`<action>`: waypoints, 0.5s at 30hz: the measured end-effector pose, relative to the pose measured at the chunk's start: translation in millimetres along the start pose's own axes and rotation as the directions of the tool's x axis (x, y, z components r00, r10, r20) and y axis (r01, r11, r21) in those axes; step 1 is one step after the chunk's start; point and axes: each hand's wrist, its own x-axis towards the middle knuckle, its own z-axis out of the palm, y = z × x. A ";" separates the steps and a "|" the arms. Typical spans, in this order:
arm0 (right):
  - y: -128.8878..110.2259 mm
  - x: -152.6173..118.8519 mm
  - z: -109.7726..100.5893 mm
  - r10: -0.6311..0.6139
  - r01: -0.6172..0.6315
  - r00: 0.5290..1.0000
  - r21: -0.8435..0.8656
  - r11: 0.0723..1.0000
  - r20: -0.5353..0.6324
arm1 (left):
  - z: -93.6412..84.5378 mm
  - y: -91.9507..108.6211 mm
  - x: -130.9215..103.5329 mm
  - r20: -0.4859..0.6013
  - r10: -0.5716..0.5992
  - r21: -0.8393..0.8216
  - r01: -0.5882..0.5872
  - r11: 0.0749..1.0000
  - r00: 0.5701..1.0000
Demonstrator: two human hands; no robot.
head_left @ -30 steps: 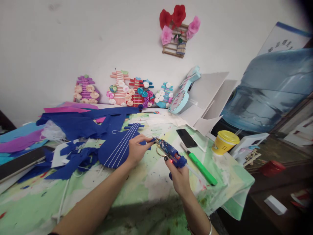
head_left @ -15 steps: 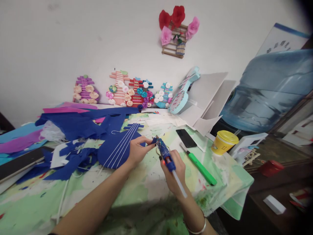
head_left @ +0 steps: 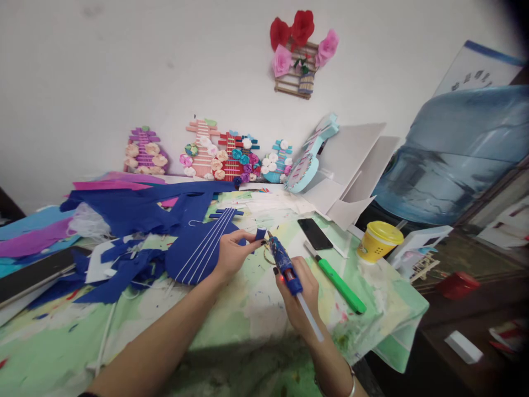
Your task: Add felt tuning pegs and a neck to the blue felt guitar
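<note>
Between the thumb and fingertips of my left hand [head_left: 233, 253] is a small dark blue piece [head_left: 261, 234] with a pale top edge. My right hand [head_left: 300, 289] is closed around a blue hot glue gun [head_left: 282, 259]; a white glue stick [head_left: 309, 317] juts from its rear, and a red light glows on its side. The nozzle points up and left, just right of the blue piece. Behind my left hand a blue lute-shaped craft piece [head_left: 194, 251] with white strings and crossbars lies flat on the table.
Blue fabric scraps [head_left: 140, 270] cover the left side. At right lie a black phone [head_left: 314, 234], a green-handled knife [head_left: 341, 284] and a yellow cup [head_left: 379, 241]. Decorated lutes [head_left: 229, 157] lean on the wall, near white boards [head_left: 351, 165] and a large water bottle [head_left: 454, 154].
The glue gun has drawn back slightly to the right and down, away from the small blue piece. That piece now shows its pale top edge. My left hand stays almost in place.
</note>
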 end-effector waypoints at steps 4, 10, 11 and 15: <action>21.1 1.2 -18.2 -0.035 0.035 0.999 -0.153 0.988 -0.001 | -1.2 -1.8 3.0 -0.091 -0.095 -0.047 0.091 0.995 0.991; 93.6 23.9 -79.7 0.192 -0.055 0.973 -0.681 0.730 0.127 | -1.8 -3.9 5.3 -0.122 -0.211 -0.089 0.201 0.976 0.970; 107.1 28.1 -91.5 0.253 -0.046 0.953 -0.744 0.667 0.168 | -1.5 -3.9 5.2 -0.115 -0.223 -0.094 0.212 0.973 0.968; 159.8 33.1 -131.0 0.387 -0.017 0.883 -0.805 0.593 0.267 | 0.1 -4.4 4.6 -0.108 -0.240 -0.106 0.229 0.968 0.965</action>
